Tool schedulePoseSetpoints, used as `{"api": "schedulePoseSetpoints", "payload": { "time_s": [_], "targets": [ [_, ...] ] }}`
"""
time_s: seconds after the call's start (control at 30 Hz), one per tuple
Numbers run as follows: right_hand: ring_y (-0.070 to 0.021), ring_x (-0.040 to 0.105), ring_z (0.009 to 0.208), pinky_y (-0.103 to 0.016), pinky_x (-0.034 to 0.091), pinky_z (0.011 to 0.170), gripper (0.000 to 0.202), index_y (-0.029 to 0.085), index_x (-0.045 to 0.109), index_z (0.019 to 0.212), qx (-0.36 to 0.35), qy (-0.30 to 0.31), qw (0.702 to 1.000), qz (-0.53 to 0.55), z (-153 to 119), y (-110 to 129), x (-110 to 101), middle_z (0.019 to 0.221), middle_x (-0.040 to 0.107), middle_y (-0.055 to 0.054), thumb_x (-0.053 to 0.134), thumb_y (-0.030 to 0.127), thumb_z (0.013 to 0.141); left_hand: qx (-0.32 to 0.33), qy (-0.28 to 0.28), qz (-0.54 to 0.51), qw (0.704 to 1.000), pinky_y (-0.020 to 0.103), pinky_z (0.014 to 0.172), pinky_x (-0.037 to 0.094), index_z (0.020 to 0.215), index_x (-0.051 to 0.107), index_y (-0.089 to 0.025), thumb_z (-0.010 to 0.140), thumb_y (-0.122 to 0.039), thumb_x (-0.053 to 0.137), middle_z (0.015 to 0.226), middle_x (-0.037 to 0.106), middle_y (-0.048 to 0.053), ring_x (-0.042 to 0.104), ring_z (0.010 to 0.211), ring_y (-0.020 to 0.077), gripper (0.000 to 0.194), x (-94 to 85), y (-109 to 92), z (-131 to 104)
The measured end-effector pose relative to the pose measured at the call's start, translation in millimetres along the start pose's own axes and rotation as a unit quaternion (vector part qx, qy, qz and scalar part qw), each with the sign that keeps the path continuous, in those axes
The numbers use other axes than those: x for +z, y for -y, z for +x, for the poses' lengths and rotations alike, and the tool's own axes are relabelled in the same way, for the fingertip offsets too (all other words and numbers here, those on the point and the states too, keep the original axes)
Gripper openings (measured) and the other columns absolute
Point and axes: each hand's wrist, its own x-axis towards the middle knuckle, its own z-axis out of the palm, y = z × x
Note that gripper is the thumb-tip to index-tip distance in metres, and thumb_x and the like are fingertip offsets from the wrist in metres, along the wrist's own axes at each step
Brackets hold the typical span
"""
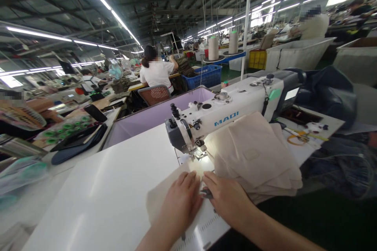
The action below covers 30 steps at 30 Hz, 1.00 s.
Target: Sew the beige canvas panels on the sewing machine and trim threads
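Observation:
A white sewing machine (226, 113) stands on the white table, its lamp lighting the needle area. Just in front of the needle, a beige fabric piece (156, 200) lies flat. My left hand (184, 196) rests on that piece, fingers together and pointing toward the needle. Beside it, my right hand (225, 196) has its fingers closed round a small dark tool (207, 193), fingertips at the fabric's right edge. A stack of beige fabric pieces (253, 153) lies under the machine arm, right of the needle.
Yellow-handled scissors (297, 138) lie on the table's right side. A purple-lined bin (141, 121) sits behind the table, with a blue basket (203, 77) and a person in white (156, 72) beyond. Dark cloth (341, 164) is at the right.

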Motion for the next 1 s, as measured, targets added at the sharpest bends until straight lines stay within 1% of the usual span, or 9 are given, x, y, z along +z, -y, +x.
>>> {"api": "schedulePoseSetpoints", "payload": {
  "time_s": [0.07, 0.13, 0.27, 0.33, 0.4, 0.5, 0.63, 0.8, 1.0],
  "targets": [
    [-0.0211, 0.069, 0.088, -0.030, 0.053, 0.071, 0.038, 0.015, 0.061, 0.124, -0.012, 0.011, 1.000, -0.002, -1, -3, -2, 0.120, 0.067, -0.009, 0.053, 0.004, 0.088, 0.008, 0.007, 0.011, 1.000, 0.046, 0.101, 0.053, 0.133, 0.059, -0.020, 0.091, -0.023, 0.061, 0.136, 0.062, 0.011, 0.057, 0.122, 0.0299, 0.042, 1.1, -8, -4],
    [-0.0205, 0.069, 0.086, -0.031, 0.053, 0.069, 0.042, 0.015, 0.059, 0.127, -0.023, 0.013, 1.000, -0.014, -1, -4, -1, 0.118, 0.067, -0.009, 0.051, 0.002, 0.088, 0.005, 0.017, 0.027, 0.999, 0.048, 0.098, 0.055, 0.136, 0.057, -0.019, 0.092, -0.023, 0.059, 0.138, 0.062, 0.011, 0.057, 0.122, 0.0310, 0.044, 0.4, -11, -4],
    [-0.0197, 0.069, 0.079, -0.030, 0.052, 0.062, 0.035, 0.014, 0.062, 0.120, -0.032, 0.011, 0.998, -0.054, 1, -5, 8, 0.111, 0.068, -0.008, 0.052, 0.002, 0.089, -0.007, 0.029, 0.051, 0.998, 0.047, 0.094, 0.057, 0.137, 0.057, -0.021, 0.094, -0.023, 0.059, 0.137, 0.063, 0.011, 0.060, 0.121, 0.0308, 0.043, -1.8, -10, -2],
    [-0.0191, 0.068, 0.073, -0.030, 0.050, 0.056, 0.032, 0.015, 0.063, 0.117, -0.039, 0.003, 0.996, -0.080, 2, -6, 14, 0.106, 0.069, -0.007, 0.052, 0.003, 0.089, 0.000, 0.021, 0.050, 0.999, 0.046, 0.097, 0.056, 0.137, 0.057, -0.021, 0.094, -0.022, 0.058, 0.138, 0.063, 0.012, 0.059, 0.124, 0.0304, 0.043, 0.5, -8, -3],
    [-0.0187, 0.067, 0.070, -0.030, 0.049, 0.052, 0.032, 0.015, 0.062, 0.117, -0.054, -0.007, 0.993, -0.101, 2, -7, 17, 0.104, 0.069, -0.007, 0.054, 0.003, 0.088, 0.022, 0.004, 0.039, 0.999, 0.046, 0.101, 0.054, 0.138, 0.056, -0.019, 0.095, -0.024, 0.056, 0.139, 0.062, 0.012, 0.057, 0.128, 0.0305, 0.043, 5.1, -5, -6],
    [-0.0196, 0.067, 0.069, -0.031, 0.049, 0.051, 0.038, 0.013, 0.060, 0.122, -0.074, -0.018, 0.991, -0.112, 1, -8, 19, 0.107, 0.069, -0.008, 0.057, 0.004, 0.086, 0.048, -0.020, 0.023, 0.998, 0.046, 0.104, 0.054, 0.141, 0.054, -0.017, 0.099, -0.032, 0.050, 0.142, 0.060, 0.014, 0.056, 0.131, 0.0308, 0.044, 11.8, 0, -10],
    [-0.0196, 0.067, 0.067, -0.032, 0.050, 0.050, 0.041, 0.012, 0.059, 0.127, -0.080, -0.025, 0.990, -0.114, 0, -7, 18, 0.107, 0.069, -0.010, 0.056, 0.005, 0.087, 0.056, -0.027, 0.010, 0.998, 0.045, 0.104, 0.054, 0.144, 0.050, -0.020, 0.101, -0.034, 0.048, 0.143, 0.059, 0.013, 0.057, 0.131, 0.0301, 0.046, 12.5, 5, -10],
    [-0.0191, 0.067, 0.064, -0.031, 0.050, 0.049, 0.044, 0.010, 0.058, 0.129, -0.082, -0.002, 0.988, -0.132, 5, -7, 14, 0.112, 0.069, -0.012, 0.055, 0.005, 0.085, 0.051, -0.015, 0.014, 0.998, 0.047, 0.103, 0.055, 0.142, 0.053, -0.019, 0.098, -0.036, 0.055, 0.141, 0.060, 0.013, 0.058, 0.129, 0.0317, 0.047, 6.9, 8, -5],
    [-0.0192, 0.069, 0.067, -0.027, 0.050, 0.051, 0.027, 0.014, 0.062, 0.116, -0.073, 0.015, 0.989, -0.130, 17, -3, 2, 0.103, 0.069, -0.009, 0.056, 0.008, 0.090, 0.050, -0.014, 0.022, 0.998, 0.046, 0.101, 0.056, 0.131, 0.061, -0.018, 0.099, -0.039, 0.052, 0.135, 0.065, 0.013, 0.060, 0.124, 0.0312, 0.039, 2.7, 17, 7]
  ]
}}
